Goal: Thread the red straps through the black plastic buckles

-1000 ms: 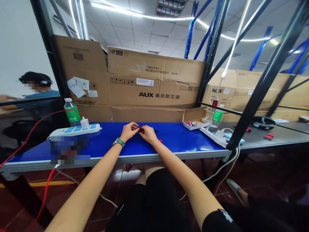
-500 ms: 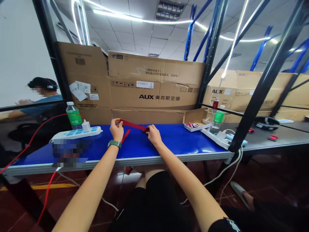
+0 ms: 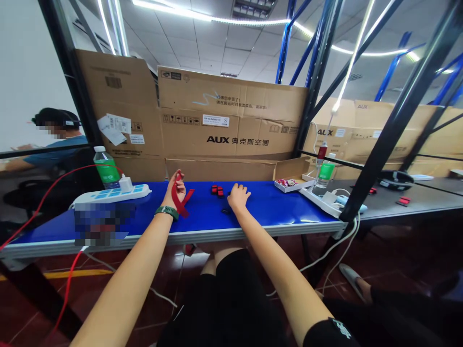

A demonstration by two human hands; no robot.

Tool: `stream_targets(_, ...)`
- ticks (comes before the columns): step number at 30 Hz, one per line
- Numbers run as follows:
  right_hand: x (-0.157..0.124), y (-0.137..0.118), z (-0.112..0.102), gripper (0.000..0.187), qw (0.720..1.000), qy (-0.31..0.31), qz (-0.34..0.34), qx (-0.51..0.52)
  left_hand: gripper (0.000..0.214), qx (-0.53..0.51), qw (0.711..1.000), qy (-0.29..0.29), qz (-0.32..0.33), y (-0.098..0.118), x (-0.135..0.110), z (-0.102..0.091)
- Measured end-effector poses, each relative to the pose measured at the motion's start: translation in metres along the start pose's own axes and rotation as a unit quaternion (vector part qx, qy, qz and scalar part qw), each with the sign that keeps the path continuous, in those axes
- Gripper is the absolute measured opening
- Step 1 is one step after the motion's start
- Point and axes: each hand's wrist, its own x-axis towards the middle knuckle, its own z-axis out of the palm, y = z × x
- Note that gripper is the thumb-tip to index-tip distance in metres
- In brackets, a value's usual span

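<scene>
My left hand (image 3: pixel 174 193) is closed around a red strap (image 3: pixel 176 195), which loops over the fingers while its loose end hangs over the blue tabletop. My right hand (image 3: pixel 239 196) is low over the table with its fingers spread, and I see nothing gripped in it. A small black piece (image 3: pixel 224 210) lies beside its wrist. Between the hands, a little farther back, are small red-and-black pieces (image 3: pixel 217 191) close together; their exact kind is too small to tell.
A white power strip (image 3: pixel 112 194) and a green-labelled bottle (image 3: pixel 106 168) stand at the left. An open small box (image 3: pixel 292 184) with red-and-white bits sits back right, near another bottle (image 3: pixel 326 172). Cardboard (image 3: pixel 231 113) walls the rear. A person (image 3: pixel 60 140) sits at far left.
My right hand has let go of the strap's end and moved right, its fingers spreading. The strap, stretched between both hands before, now hangs from my left hand. The red-and-black pieces are uncovered.
</scene>
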Motion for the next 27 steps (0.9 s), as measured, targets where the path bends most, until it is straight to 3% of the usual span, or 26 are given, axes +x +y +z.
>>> stream_targets(3, 0.002, 0.001, -0.002, 0.045, 1.000, -0.007, -0.007, 0.019, 0.038, 0.022, 0.999, -0.030, -0.024, -0.003, -0.006, 0.006)
stream_targets(7, 0.005, 0.001, -0.007, 0.042, 0.996, -0.031, -0.048, 0.069, 0.046, 0.250, 0.965, -0.073, -0.006, -0.016, -0.014, 0.015)
stream_targets(10, 0.003, -0.004, -0.009, 0.041, 0.988, -0.065, -0.122, 0.070, 0.032, 0.423, 0.898, -0.119, 0.028, -0.023, -0.017, 0.019)
stream_targets(12, 0.000, -0.009, -0.010, 0.037, 0.980, -0.111, -0.157, 0.045, 0.027, 0.519, 0.835, -0.182, 0.024, -0.022, -0.022, 0.023)
stream_targets(15, -0.005, -0.015, -0.009, 0.033, 0.974, -0.140, -0.179, 0.001, 0.035, 0.641, 0.729, -0.240, 0.003, -0.016, -0.034, 0.030)
stream_targets(18, -0.008, -0.018, -0.008, 0.035, 0.971, -0.133, -0.196, -0.024, 0.046, 0.695, 0.669, -0.259, 0.046, -0.010, -0.043, 0.033)
stream_targets(21, -0.008, -0.017, -0.008, 0.036, 0.970, -0.134, -0.198, -0.034, 0.046, 0.717, 0.652, -0.238, 0.066, -0.009, -0.043, 0.031)
stream_targets(25, -0.006, -0.016, -0.007, 0.035, 0.975, -0.123, -0.180, -0.042, 0.033, 0.717, 0.671, -0.163, 0.092, -0.009, -0.039, 0.028)
stream_targets(27, -0.006, -0.015, -0.005, 0.035, 0.977, -0.111, -0.178, -0.043, 0.029, 0.716, 0.674, -0.159, 0.094, -0.009, -0.040, 0.028)
